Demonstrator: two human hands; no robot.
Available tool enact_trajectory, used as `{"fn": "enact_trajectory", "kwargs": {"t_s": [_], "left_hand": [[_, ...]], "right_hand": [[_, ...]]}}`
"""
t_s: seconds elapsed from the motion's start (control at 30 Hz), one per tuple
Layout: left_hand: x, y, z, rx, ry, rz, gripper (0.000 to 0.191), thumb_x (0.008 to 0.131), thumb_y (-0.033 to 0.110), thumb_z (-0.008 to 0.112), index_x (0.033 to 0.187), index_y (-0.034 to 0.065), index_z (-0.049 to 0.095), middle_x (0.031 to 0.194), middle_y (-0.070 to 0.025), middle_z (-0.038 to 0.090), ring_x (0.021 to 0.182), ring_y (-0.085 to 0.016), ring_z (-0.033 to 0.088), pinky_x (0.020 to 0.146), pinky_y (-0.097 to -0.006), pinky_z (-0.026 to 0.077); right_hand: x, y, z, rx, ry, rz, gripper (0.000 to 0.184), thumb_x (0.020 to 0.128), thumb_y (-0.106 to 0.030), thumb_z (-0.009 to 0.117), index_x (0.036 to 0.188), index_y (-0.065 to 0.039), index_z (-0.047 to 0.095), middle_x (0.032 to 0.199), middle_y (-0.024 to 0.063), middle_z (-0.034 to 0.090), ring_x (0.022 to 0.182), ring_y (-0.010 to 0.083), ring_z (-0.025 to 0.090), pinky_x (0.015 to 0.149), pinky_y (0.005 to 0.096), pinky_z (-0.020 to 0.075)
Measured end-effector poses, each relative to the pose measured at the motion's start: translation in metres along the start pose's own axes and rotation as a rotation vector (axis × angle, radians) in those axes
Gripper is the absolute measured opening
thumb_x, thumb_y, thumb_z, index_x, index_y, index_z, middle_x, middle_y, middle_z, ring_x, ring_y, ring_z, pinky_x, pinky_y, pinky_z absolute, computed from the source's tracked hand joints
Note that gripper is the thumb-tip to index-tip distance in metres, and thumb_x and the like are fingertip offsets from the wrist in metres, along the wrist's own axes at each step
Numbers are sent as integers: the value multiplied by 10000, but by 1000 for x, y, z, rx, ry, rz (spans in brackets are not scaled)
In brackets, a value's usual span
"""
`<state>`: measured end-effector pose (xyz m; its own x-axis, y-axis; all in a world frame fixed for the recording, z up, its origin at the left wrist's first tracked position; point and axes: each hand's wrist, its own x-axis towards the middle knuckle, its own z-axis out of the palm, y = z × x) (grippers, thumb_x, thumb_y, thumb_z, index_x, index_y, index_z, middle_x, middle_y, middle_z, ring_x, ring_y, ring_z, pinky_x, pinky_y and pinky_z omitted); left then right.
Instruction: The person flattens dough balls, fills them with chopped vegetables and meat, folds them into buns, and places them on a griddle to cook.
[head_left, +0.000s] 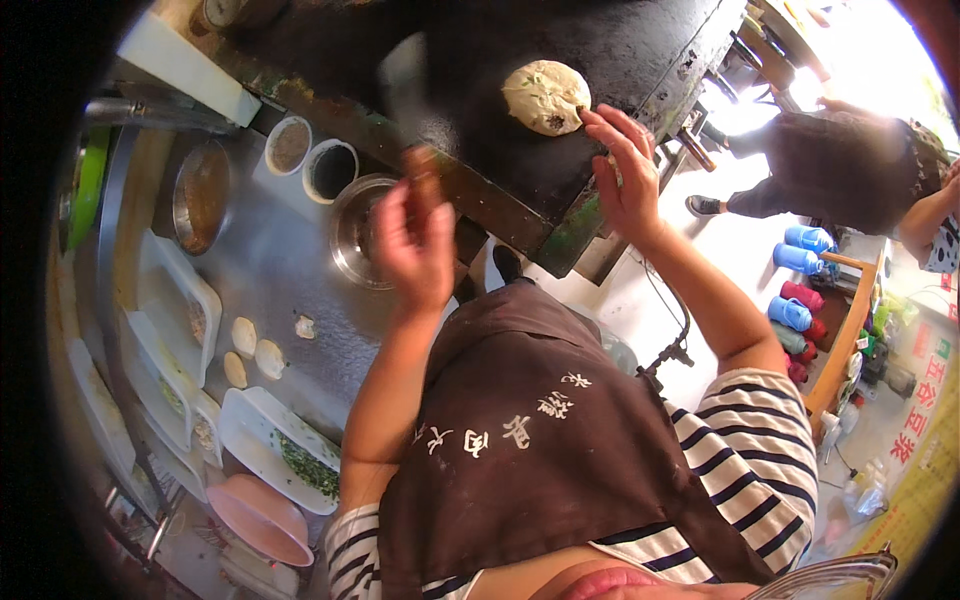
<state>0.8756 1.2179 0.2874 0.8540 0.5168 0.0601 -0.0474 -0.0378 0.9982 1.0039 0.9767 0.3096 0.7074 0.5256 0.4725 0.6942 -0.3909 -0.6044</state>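
On the dark flat griddle (480, 150) lies a round, pale filled flatbread (541, 94) with green flecks and a dark patch near its lower edge. My right hand (626, 176) is at the right edge of this bread, its fingertips touching or almost touching it. Blurred by motion, my left hand (416, 247) grips the wooden handle (422, 180) of a spatula. Its pale metal blade (403, 75) is over the griddle, left of the bread; whether the blade touches the surface I cannot tell.
Left of me, a metal worktop (292, 285) carries a steel bowl (356, 247), two seasoning tubs (330, 172), several dough pieces (244, 336) and a white tray of chopped greens (307, 461). Another person (840, 172) stands at right, beyond several thermos flasks (799, 259).
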Motion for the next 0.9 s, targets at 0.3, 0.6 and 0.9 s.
{"fn": "enact_trajectory", "kwargs": {"t_s": [0.3,0.6,0.9], "left_hand": [[102,-18,111,732,-562,746,596,955,329,514,1436,19,350,1533,-142,286,1388,-353,312,1115,-497,272],[134,-30,143,596,-427,778,315,895,138,581,1176,2,622,1200,-141,634,1171,-290,570,1016,-391,421],[150,2,138,-100,123,-36,193,890,86,609,1047,-25,593,1023,-90,622,960,-168,604,885,-285,479]], "right_hand": [[-53,-25,-50,1028,220,908,464,942,-180,587,1341,-1,433,981,84,585,683,154,599,577,262,502],[-14,-4,14,958,56,1038,325,915,-100,596,1232,-36,568,657,-7,538,499,73,522,419,225,400],[12,25,9,-565,36,405,568,822,-80,649,1343,-273,529,994,58,589,918,280,614,730,389,520]]}}
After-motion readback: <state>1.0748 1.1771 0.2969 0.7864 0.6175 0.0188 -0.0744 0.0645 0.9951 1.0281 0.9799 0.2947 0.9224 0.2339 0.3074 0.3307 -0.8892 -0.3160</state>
